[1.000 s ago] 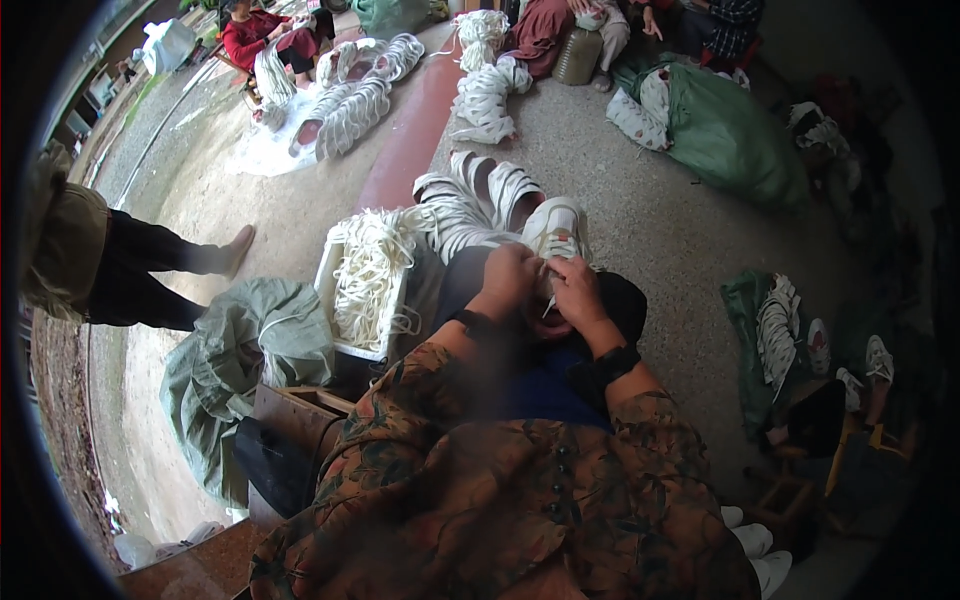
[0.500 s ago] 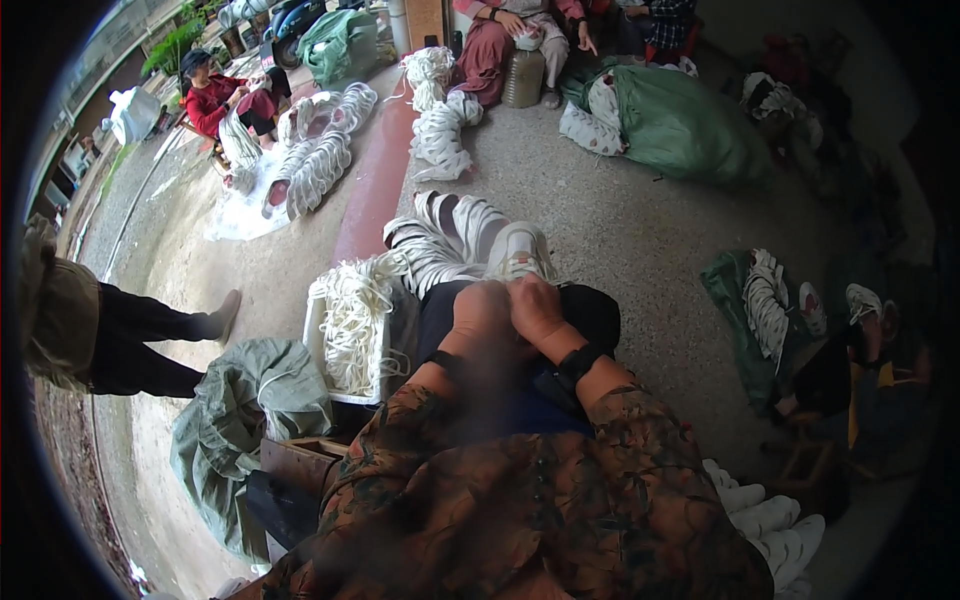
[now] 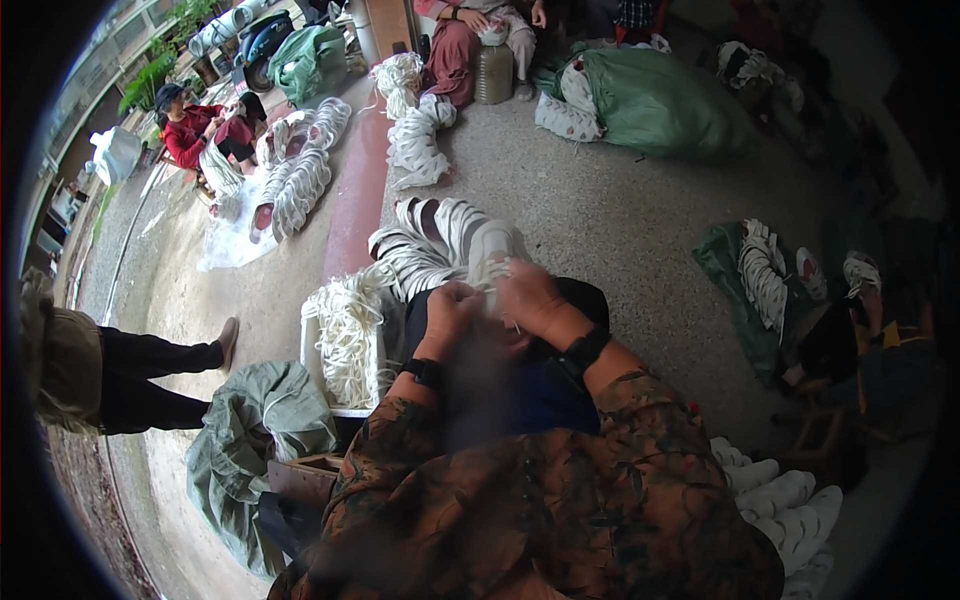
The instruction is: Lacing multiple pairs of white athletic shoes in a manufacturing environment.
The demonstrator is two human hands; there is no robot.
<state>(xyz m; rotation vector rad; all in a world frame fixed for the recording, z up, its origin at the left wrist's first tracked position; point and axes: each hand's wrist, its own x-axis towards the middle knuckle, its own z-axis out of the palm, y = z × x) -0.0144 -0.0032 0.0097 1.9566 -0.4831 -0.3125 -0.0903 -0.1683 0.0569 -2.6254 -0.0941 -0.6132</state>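
Note:
A white shoe (image 3: 494,246) rests on my lap, its heel toward me. My left hand (image 3: 454,306) is just left of its near end, fingers pinched together, but what lies between them is too small to make out. On the right, my right hand (image 3: 530,296) is curled over the shoe's lacing area; its fingertips are partly hidden and slightly blurred. Beyond my knees, rows of white shoes (image 3: 425,245) stand packed together, touching the held shoe's left side. A white bin (image 3: 309,360) heaped with white shoelaces (image 3: 348,325) stands left of my lap.
A grey-green sack (image 3: 255,420) and a wooden box (image 3: 305,478) lie at my left, near a standing person (image 3: 150,380). More white shoes (image 3: 785,500) are stacked behind my right side. A full green sack (image 3: 670,105) lies ahead; a seated person (image 3: 190,130) works far left.
My hands, close together at the shoe before, have drawn apart: the left has shifted left, while the right has lifted over the lacing. The whole view has swung slightly.

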